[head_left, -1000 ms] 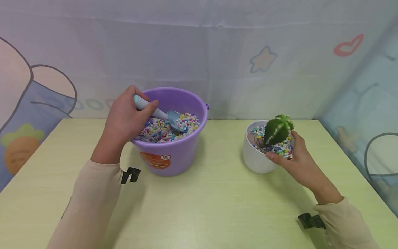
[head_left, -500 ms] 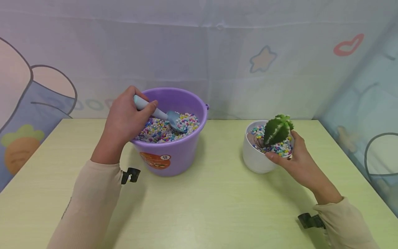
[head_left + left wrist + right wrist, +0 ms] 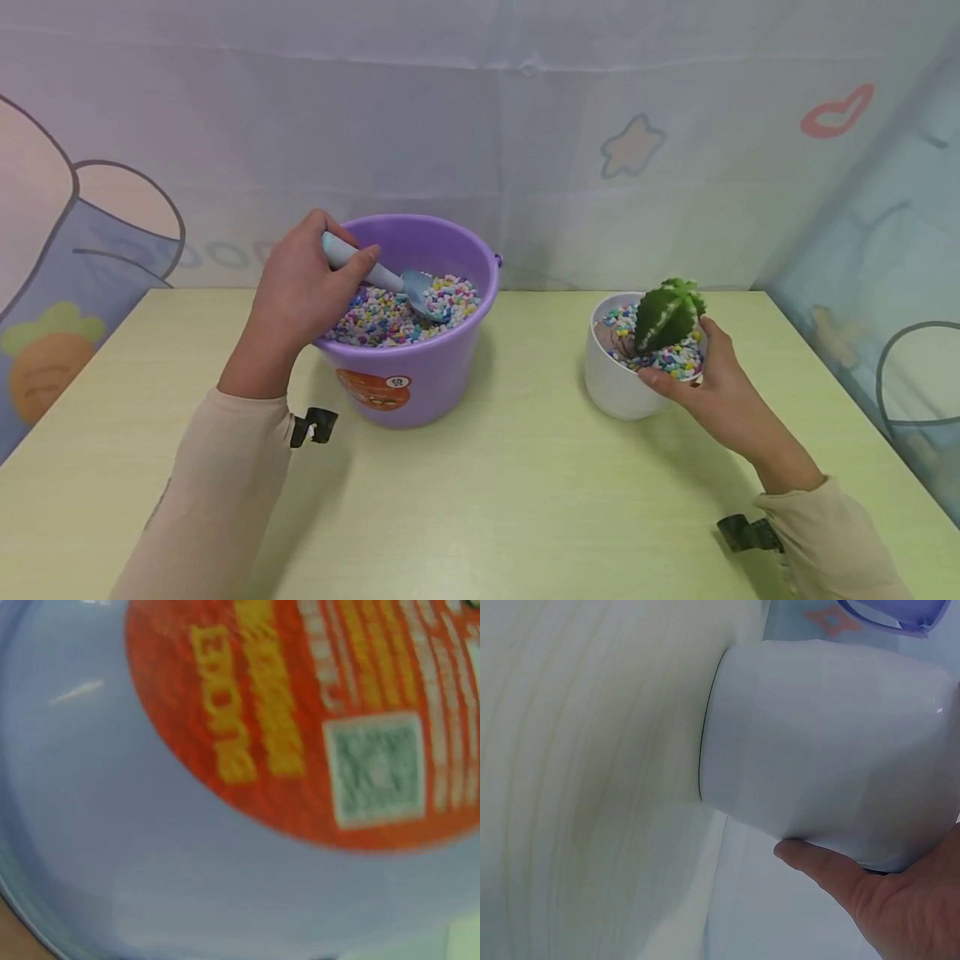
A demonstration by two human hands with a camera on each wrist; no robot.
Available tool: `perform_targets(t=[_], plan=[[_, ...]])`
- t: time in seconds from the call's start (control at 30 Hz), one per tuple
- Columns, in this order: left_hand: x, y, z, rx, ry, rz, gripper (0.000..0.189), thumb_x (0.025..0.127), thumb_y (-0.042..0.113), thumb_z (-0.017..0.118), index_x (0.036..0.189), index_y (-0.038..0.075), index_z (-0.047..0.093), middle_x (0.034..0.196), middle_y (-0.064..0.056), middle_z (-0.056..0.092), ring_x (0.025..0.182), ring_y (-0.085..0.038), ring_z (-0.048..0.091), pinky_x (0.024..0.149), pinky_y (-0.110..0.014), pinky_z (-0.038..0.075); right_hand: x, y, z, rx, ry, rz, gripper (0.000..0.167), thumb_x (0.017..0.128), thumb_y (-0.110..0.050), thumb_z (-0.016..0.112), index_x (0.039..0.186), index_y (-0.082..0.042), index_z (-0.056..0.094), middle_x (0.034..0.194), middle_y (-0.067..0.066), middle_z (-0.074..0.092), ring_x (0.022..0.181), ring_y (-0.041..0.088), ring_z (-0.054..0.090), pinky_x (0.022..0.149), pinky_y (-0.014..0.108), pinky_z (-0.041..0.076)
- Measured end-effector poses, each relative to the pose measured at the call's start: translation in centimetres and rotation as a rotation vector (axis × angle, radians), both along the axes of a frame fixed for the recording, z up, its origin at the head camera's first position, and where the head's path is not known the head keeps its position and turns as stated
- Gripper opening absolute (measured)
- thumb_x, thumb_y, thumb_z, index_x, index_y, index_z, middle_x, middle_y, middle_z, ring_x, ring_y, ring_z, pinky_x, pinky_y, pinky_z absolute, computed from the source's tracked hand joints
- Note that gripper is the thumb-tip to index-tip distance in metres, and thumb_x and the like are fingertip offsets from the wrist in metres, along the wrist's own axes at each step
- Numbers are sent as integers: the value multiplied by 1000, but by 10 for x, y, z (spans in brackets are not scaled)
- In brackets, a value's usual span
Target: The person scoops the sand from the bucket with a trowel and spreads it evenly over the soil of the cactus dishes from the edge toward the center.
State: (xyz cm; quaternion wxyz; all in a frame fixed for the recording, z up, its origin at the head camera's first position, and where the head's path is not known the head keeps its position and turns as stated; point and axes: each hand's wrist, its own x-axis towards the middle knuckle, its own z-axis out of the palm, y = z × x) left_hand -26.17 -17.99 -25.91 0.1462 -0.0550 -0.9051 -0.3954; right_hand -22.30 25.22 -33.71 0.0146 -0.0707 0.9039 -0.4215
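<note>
Pale table, cartoon-print backdrop, left hand gripping scoop, right hand gripping white pot

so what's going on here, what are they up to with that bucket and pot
A person's left hand holds a light blue toy shovel, its head down among the multicoloured pebbles in a purple bucket. Their right hand grips the rim of a white pot, which holds a leaning cactus with similar pebbles around it.
</note>
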Motion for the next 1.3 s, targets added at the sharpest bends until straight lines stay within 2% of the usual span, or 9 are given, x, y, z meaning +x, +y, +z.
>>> perform_targets(t=[0.2,0.37,0.5,0.7,0.9,1.0,1.1,1.2,1.3], plan=[[5,-9,16,-11,4,-2,33,96,32,64,109,4,51,98,-16,59,82,-28,59,68,-40,46,1,-1,-2,-1,7,0,105,94,-39,66,153,-3,-14,156,28,-3,140,48,10,107,68,18],[11,-25,36,-109,2,36,30,97,31,62,108,6,52,95,-20,63,85,-34,63,69,-45,47,1,-3,-2,-8,30,3,105,94,-38,67,153,-3,-12,156,28,-1,140,47,11,107,68,19],[13,-33,40,-186,-49,71,25,97,28,59,108,7,51,95,-23,63,85,-37,63,64,-46,47,1,-5,-2,-11,29,5,105,93,-38,68,153,-3,-10,155,28,1,140,46,12,107,67,19],[14,-29,41,-264,6,121,19,96,24,59,107,9,53,85,-21,60,81,-39,55,59,-46,41,2,-7,-2,-11,37,7,104,93,-38,68,154,-3,-9,155,28,3,139,46,14,107,67,20],[12,-17,39,-53,124,115,26,95,27,64,105,5,54,87,-19,64,73,-24,66,62,-34,49,3,-7,-2,-6,33,3,105,93,-38,68,154,-3,-10,155,28,2,140,46,13,107,67,20],[9,-11,36,158,145,26,25,94,21,67,101,1,54,93,-18,64,62,-9,68,62,-21,54,4,-6,-2,-8,22,-1,105,93,-39,67,153,-4,-11,156,28,0,140,46,12,107,67,19],[6,-5,30,331,76,-76,24,94,15,67,101,-2,52,97,-17,60,61,-8,69,63,-24,58,5,-5,-1,-13,-4,-6,106,94,-39,66,153,-6,-14,157,26,-3,141,46,10,107,68,19],[6,-3,27,338,24,-102,26,95,14,67,103,-3,49,99,-19,60,65,-11,70,65,-27,59,5,-6,0,-17,-17,-7,106,94,-40,65,153,-7,-16,158,24,-5,141,46,10,107,68,19],[6,-4,27,245,13,-73,27,95,16,66,105,-1,48,100,-18,59,66,-9,69,65,-24,58,6,-6,1,-6,-10,-11,106,94,-41,65,153,-6,-16,158,24,-7,142,46,9,107,68,19]])
